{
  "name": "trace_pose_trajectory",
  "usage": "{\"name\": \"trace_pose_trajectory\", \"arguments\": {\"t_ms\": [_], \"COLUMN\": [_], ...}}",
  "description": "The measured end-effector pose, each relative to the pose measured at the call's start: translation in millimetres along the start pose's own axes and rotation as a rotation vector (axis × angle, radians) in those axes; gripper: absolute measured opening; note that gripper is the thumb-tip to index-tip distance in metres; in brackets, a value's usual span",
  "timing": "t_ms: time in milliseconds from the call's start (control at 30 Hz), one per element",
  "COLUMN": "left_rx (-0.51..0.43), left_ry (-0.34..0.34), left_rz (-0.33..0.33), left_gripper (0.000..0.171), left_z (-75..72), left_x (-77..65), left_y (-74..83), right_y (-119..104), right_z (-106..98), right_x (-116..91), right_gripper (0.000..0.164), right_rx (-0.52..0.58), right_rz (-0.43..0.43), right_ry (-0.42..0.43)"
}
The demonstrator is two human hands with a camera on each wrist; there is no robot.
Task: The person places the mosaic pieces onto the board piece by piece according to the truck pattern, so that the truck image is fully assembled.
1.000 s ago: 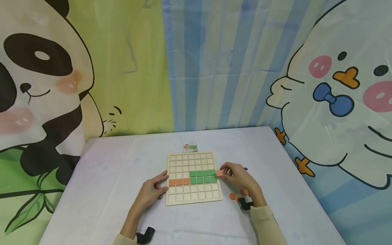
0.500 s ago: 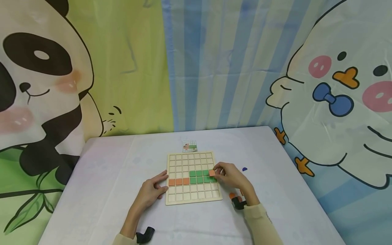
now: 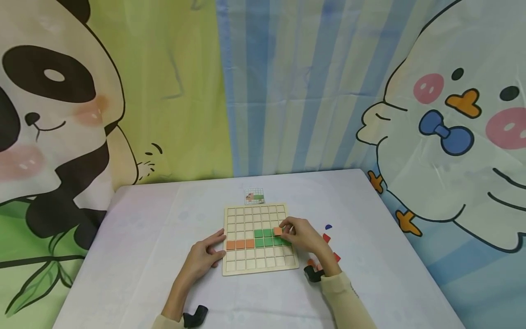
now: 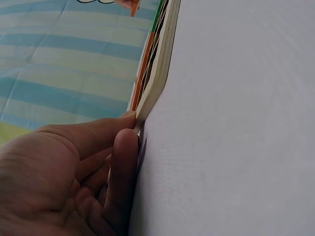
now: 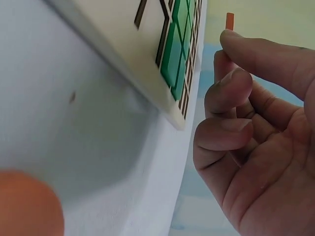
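Observation:
A wooden grid board lies on the white table. Three orange square tiles form a row at its left, joined by two rows of green square tiles. My left hand rests against the board's left edge, thumb and index finger apart; in the left wrist view, the thumb touches the edge beside a curled finger. Above the upper green row, my right hand pinches an orange tile between thumb and fingertips. In the right wrist view this tile appears edge-on, clear of the board.
A small picture card lies beyond the board. Right of it are a blue half-round piece, red pieces and orange pieces, some partly hidden by the right wrist. Patterned curtains hang behind the table.
My right hand has carried the orange tile leftward, from beside the board's right edge to over the green tiles. Red pieces have come into view behind the forearm. My left hand stays put.

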State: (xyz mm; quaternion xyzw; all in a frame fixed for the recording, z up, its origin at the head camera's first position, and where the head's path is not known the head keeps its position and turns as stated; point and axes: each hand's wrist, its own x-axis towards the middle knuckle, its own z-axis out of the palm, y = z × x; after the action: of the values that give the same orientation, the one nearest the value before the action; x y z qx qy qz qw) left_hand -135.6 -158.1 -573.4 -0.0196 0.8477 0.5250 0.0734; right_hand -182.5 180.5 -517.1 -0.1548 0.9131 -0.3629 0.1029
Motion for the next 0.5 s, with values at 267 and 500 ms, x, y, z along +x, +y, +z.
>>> {"name": "trace_pose_trajectory", "arguments": {"t_ms": [267,500], "left_rx": [-0.004,-0.006], "left_ry": [0.002,0.004], "left_rz": [-0.006,-0.008], "left_gripper": [0.058,0.058], "left_z": [-0.5,-1.0], "left_x": [-0.7,-0.8], "left_y": [0.3,0.8], "right_y": [-9.2,-15.3], "right_z": [8.2,13.5], "right_x": [4.7,8.7], "right_gripper": [0.023,0.024], "right_rx": [0.034,0.031], "right_rz": [0.003,-0.010], "right_ry": [-0.005,-0.005]}}
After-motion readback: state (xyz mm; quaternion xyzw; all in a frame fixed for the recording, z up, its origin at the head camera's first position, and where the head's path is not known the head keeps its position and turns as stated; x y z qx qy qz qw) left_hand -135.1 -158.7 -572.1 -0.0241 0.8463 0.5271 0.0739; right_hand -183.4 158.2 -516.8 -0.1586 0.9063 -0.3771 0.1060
